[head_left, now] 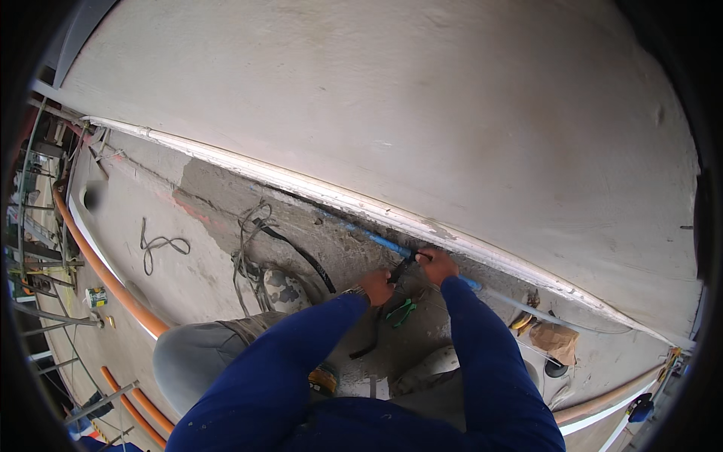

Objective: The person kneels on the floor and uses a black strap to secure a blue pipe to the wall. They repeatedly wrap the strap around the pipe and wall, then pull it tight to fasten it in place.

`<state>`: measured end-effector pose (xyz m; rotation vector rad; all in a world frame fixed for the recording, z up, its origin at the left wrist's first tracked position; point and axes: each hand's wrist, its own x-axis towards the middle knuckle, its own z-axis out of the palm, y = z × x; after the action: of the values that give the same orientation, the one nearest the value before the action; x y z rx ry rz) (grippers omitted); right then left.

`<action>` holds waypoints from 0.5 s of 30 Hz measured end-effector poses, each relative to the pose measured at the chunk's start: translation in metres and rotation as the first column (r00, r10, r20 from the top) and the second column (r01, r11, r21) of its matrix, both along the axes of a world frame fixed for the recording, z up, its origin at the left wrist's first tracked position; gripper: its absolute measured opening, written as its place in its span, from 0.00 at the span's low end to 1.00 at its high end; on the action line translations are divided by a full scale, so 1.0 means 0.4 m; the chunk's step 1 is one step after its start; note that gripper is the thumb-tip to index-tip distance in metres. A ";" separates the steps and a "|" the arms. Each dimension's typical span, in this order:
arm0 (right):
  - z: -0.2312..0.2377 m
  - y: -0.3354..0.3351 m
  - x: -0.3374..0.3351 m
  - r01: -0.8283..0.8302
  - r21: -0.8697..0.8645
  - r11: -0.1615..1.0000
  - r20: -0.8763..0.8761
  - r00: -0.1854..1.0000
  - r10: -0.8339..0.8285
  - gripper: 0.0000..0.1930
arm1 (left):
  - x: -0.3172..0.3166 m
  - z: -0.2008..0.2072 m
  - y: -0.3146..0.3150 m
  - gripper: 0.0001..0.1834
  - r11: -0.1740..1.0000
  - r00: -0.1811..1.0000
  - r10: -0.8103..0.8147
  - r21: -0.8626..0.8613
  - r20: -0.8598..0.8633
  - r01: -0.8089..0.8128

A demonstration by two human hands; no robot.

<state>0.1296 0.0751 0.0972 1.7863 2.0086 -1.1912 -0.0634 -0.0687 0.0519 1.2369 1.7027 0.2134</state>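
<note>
Along the base of the wall, a blue pipe runs past my hands. My left hand is closed on a black flexible strip just on the near side of the pipe. The fingers of my right hand are pinched round the same strip where it meets the pipe; the exact grip is partly hidden. Below the hands, green-handled pliers lie on the ground. A loose dark length of strip hangs down beside them.
A pale wall with a white ledge rises ahead. Rope and a black strap lie left of my hands. A brown paper bag sits to the right. At far left are an orange pipe and a small tub.
</note>
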 end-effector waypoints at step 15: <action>0.007 0.007 -0.004 -0.004 -0.008 1.000 -0.002 1.000 0.004 0.25 | 0.149 -0.070 0.126 0.10 0.522 0.204 0.783 -0.441 0.588 -0.731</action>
<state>0.1280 0.0778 0.1001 1.7778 2.0046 -1.1985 -0.0038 -0.0181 0.0239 0.0037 1.3692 1.1165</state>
